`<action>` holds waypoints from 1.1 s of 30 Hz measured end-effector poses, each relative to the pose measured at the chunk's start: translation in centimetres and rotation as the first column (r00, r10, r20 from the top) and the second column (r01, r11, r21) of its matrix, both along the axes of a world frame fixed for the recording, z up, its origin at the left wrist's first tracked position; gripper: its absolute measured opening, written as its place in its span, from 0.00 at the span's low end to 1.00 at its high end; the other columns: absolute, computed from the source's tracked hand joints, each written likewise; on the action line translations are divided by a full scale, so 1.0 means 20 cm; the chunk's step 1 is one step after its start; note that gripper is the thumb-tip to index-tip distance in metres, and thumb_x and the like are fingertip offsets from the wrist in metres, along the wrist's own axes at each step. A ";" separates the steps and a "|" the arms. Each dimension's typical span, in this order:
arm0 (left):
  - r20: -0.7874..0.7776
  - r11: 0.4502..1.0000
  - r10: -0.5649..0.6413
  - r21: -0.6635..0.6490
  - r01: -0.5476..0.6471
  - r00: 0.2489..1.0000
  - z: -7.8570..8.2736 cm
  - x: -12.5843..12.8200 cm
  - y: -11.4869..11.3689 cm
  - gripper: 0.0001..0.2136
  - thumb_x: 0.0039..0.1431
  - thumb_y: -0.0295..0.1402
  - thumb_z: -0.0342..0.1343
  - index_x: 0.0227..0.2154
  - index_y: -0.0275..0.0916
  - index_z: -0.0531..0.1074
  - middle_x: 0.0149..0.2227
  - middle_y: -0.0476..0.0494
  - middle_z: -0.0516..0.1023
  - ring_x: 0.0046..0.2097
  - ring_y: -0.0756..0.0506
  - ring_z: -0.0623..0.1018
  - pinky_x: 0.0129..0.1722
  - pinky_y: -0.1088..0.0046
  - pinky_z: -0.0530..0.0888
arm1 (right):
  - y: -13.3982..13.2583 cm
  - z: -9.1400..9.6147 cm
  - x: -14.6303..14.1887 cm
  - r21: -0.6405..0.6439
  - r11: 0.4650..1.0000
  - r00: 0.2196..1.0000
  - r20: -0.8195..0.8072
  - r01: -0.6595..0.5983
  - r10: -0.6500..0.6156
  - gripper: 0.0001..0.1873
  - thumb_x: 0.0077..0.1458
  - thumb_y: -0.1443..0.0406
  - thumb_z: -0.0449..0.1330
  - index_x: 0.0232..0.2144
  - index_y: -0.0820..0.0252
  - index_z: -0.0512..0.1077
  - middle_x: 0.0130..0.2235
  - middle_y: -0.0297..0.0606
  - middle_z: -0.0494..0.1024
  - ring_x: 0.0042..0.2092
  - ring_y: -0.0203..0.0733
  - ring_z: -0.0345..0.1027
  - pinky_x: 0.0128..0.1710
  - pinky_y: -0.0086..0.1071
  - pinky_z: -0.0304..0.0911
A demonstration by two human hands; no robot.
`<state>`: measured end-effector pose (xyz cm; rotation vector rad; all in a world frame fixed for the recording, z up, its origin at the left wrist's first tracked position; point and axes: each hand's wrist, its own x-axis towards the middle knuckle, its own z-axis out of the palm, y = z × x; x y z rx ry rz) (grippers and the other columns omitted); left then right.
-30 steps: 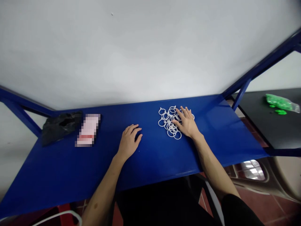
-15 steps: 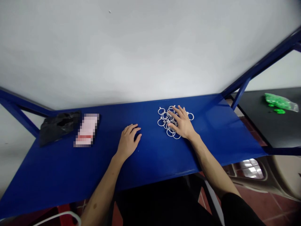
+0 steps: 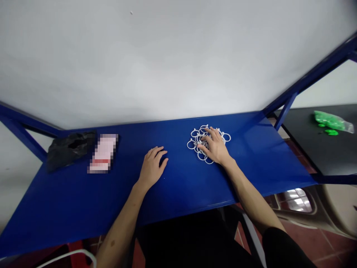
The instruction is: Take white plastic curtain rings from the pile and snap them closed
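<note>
On the blue tabletop lies a loose pile of white rings, each with a small eyelet or knob on its rim; they look like curtain rings. My right hand rests over the right part of the pile, its fingers spread and slightly bent, hiding several rings beneath. I see no ring gripped in it. Left of the pile, my left hand lies palm down on the table, fingers stretched out and thumb apart, with nothing in it.
A crumpled black plastic bag and a pixelated pink-and-white item lie at the left. Blue frame bars rise at both ends. On a dark table at the right sits a clear bag of green pieces. A beige chair stands below.
My right hand's fingers have drawn in a little over the pile. The upper left ring has shifted slightly to the right. My left hand has stayed in place.
</note>
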<state>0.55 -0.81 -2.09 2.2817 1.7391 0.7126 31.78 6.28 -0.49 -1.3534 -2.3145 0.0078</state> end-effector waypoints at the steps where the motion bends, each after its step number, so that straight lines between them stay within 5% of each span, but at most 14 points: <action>1: 0.000 1.000 -0.002 0.000 0.002 1.000 0.00 0.00 0.00 0.12 0.68 0.37 0.51 0.51 0.42 0.73 0.58 0.40 0.74 0.64 0.36 0.69 0.63 0.47 0.68 | 0.00 0.00 0.00 0.009 1.000 1.000 -0.015 -0.008 0.008 0.24 0.65 0.46 0.54 0.45 0.60 0.74 0.63 0.52 0.67 0.69 0.60 0.53 0.68 0.60 0.50; 8: -0.001 1.000 0.001 -0.002 -0.001 1.000 0.00 0.00 0.00 0.12 0.68 0.36 0.51 0.50 0.43 0.73 0.58 0.40 0.74 0.64 0.35 0.69 0.62 0.46 0.69 | -0.02 0.06 -0.03 0.025 0.999 0.995 -0.096 -0.034 0.036 0.22 0.65 0.47 0.55 0.50 0.55 0.72 0.60 0.47 0.70 0.64 0.57 0.60 0.65 0.61 0.54; 13: 0.005 1.000 -0.013 -0.001 0.013 1.000 0.00 0.00 0.00 0.13 0.68 0.36 0.51 0.51 0.43 0.73 0.59 0.40 0.74 0.64 0.36 0.69 0.63 0.47 0.68 | -0.06 0.09 -0.09 0.035 0.995 0.995 -0.027 -0.095 0.096 0.24 0.62 0.46 0.58 0.48 0.56 0.74 0.61 0.47 0.70 0.66 0.58 0.56 0.68 0.60 0.51; 23: -0.015 1.000 -0.024 -0.005 0.024 1.000 0.00 0.00 0.00 0.13 0.68 0.37 0.51 0.52 0.41 0.73 0.59 0.39 0.74 0.65 0.35 0.68 0.65 0.46 0.66 | -0.08 0.05 -0.15 0.029 0.987 0.984 0.094 -0.155 0.152 0.10 0.65 0.62 0.57 0.40 0.58 0.78 0.62 0.44 0.69 0.68 0.60 0.52 0.66 0.60 0.56; 29: 0.002 0.999 -0.033 -0.005 0.033 0.999 0.01 0.00 -0.01 0.14 0.68 0.37 0.50 0.52 0.42 0.73 0.60 0.39 0.73 0.65 0.36 0.68 0.65 0.45 0.65 | -0.05 0.10 -0.14 0.044 0.987 0.985 -0.074 -0.156 0.159 0.10 0.67 0.61 0.56 0.41 0.54 0.78 0.55 0.42 0.75 0.59 0.54 0.62 0.58 0.55 0.65; 33: 0.010 0.999 -0.029 -0.013 0.030 1.000 0.01 0.00 0.00 0.14 0.68 0.37 0.50 0.52 0.43 0.73 0.59 0.39 0.73 0.65 0.36 0.68 0.65 0.45 0.66 | 0.07 0.14 -0.12 0.039 0.984 0.985 -0.023 -0.171 0.172 0.11 0.68 0.63 0.55 0.40 0.55 0.78 0.51 0.43 0.77 0.51 0.52 0.65 0.52 0.51 0.67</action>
